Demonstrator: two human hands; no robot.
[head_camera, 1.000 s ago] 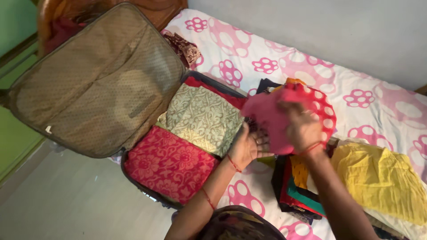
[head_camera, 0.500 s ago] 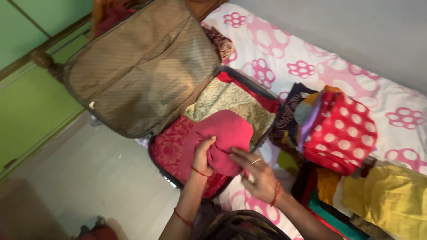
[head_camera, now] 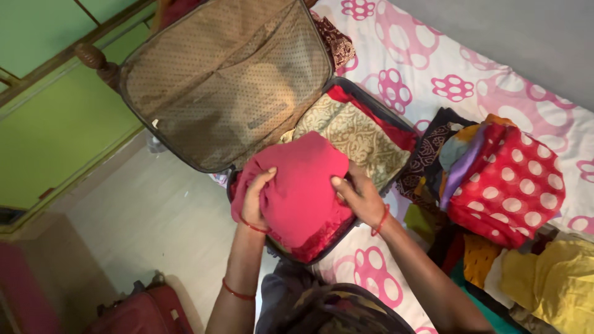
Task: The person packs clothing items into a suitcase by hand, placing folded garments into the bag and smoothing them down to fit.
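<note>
A folded pink cloth (head_camera: 301, 185) lies across the near half of an open suitcase (head_camera: 377, 104) on the bed. My left hand (head_camera: 253, 198) grips the cloth's left edge, fingers curled over it. On the cloth's right edge rests my right hand (head_camera: 357, 196), pressing against it. A beige patterned cloth (head_camera: 356, 133) fills the far half of the suitcase, with red fabric under it. The suitcase lid (head_camera: 229, 80) stands open to the left, lined in brown dotted fabric.
To the right on the pink-flowered bedsheet (head_camera: 427, 62) sits a pile of folded clothes: a red one with white dots (head_camera: 513, 185) on top, yellow fabric (head_camera: 550, 278) nearer. A red bag (head_camera: 139, 312) stands on the floor below. Green cupboard doors (head_camera: 55, 124) are at left.
I carried the pink cloth from the pile on the right to the suitcase and laid it over the red patterned cloth. Both hands now hold its edges. The camera view shifted left.
</note>
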